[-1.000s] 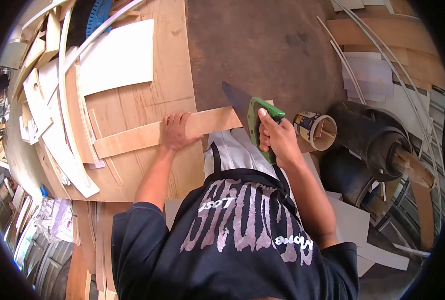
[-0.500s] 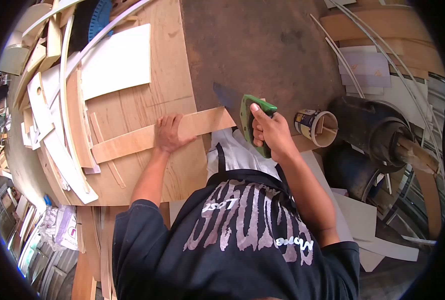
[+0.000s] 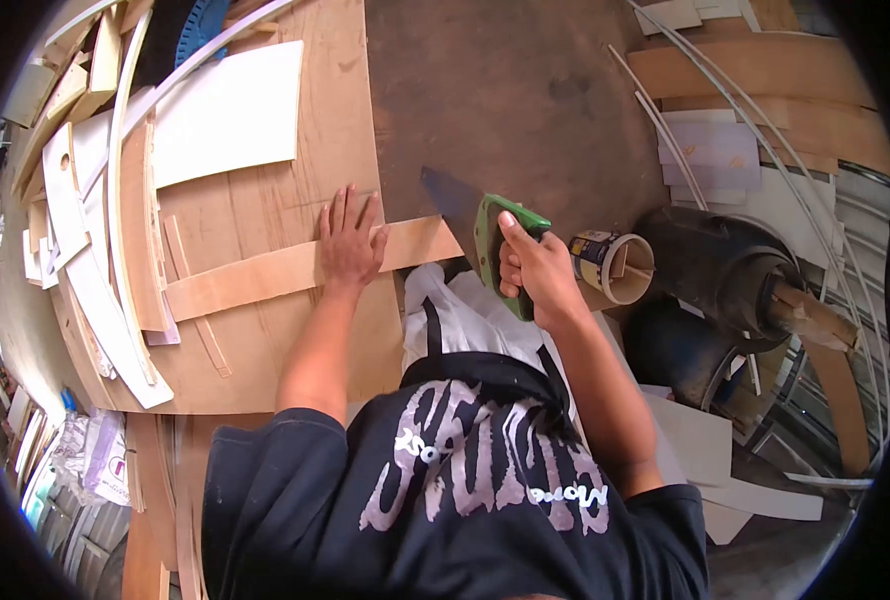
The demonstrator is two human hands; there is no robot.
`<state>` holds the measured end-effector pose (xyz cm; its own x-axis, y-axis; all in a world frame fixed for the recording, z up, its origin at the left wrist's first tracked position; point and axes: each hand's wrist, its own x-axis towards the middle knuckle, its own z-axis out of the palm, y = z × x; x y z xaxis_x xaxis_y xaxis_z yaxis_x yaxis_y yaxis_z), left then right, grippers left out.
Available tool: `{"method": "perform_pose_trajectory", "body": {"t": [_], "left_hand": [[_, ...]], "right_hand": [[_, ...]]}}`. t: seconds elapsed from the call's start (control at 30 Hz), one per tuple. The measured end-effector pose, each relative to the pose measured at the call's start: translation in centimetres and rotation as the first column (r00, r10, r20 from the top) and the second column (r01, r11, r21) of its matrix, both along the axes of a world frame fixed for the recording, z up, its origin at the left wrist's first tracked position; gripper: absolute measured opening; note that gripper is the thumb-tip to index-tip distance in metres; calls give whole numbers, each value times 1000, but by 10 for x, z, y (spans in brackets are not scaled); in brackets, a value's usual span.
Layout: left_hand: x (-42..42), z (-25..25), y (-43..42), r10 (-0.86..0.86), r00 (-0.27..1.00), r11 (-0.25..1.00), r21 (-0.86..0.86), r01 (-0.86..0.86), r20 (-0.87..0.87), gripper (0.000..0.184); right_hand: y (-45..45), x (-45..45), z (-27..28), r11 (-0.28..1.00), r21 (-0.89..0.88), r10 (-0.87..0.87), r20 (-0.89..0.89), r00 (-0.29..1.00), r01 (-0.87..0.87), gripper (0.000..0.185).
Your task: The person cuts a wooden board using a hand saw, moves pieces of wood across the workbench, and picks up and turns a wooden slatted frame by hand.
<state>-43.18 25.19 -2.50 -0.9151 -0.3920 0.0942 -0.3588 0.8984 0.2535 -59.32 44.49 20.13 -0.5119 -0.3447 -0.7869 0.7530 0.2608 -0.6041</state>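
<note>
A narrow plywood strip (image 3: 255, 278) lies across the plywood sheet (image 3: 305, 335), its right end jutting past the sheet's edge. My left hand (image 3: 352, 245) rests on the strip with its fingers stretched out. In my right hand (image 3: 538, 268) is a handsaw (image 3: 452, 192), gripped by its green and black handle with the thumb on top. Its blade points up and left, close to the strip's right end; whether the teeth touch the wood I cannot tell.
A white panel (image 3: 230, 115) lies on the sheet, with curved offcuts (image 3: 100, 265) stacked at left. To the right stand a small bucket (image 3: 625, 270) holding wood scraps and a black drum (image 3: 715, 255). Long thin strips (image 3: 755, 100) lean beyond.
My left hand has let its grip on the strip's edge go and now lies flatter, fingers pointing forward. The saw stays in my right hand near the strip's end. The view has shifted slightly.
</note>
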Motion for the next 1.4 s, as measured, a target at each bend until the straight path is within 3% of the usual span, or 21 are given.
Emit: {"method": "perform_pose_trajectory", "body": {"t": [0.27,0.4,0.5,0.6,0.67,0.8,0.97,1.1,1.17,1.27,1.4], "left_hand": [[2,-3,4,47,994,998,37,-51,102,57],[2,-7,6,39,994,999,9,-40,98,56],[1,-6,0,27,999,1000,2,-27,41,55],[5,-2,5,46,997,997,52,-50,64,54],[2,-4,3,38,999,999,37,-39,37,54],[2,-4,2,54,998,996,69,-56,31,55],[2,-3,3,48,999,998,46,-49,21,53],[-2,-6,1,43,999,999,22,-43,25,53],[3,-6,3,48,999,998,47,-47,-24,52],[3,-7,3,53,998,996,75,-50,-39,51],[5,-9,4,65,998,996,69,-64,-18,51]], "right_hand": [[5,-1,49,986,124,113,-6,994,-111,41],[-11,-15,40,980,145,135,14,991,-135,40],[-33,-6,-17,985,98,146,-39,988,-142,39],[-41,-8,-24,981,67,187,-42,982,-184,38],[-36,-8,-6,975,52,219,-56,974,-216,38],[-17,-9,67,968,212,133,-1,991,-130,39],[-17,-20,54,995,79,55,33,998,-57,36],[-30,-4,-19,994,99,56,-23,998,-53,39],[-37,-8,-43,982,143,139,-119,983,-121,39],[-45,-16,-48,986,144,90,-39,995,-83,39],[-27,0,13,990,120,77,0,997,-77,37]]}}
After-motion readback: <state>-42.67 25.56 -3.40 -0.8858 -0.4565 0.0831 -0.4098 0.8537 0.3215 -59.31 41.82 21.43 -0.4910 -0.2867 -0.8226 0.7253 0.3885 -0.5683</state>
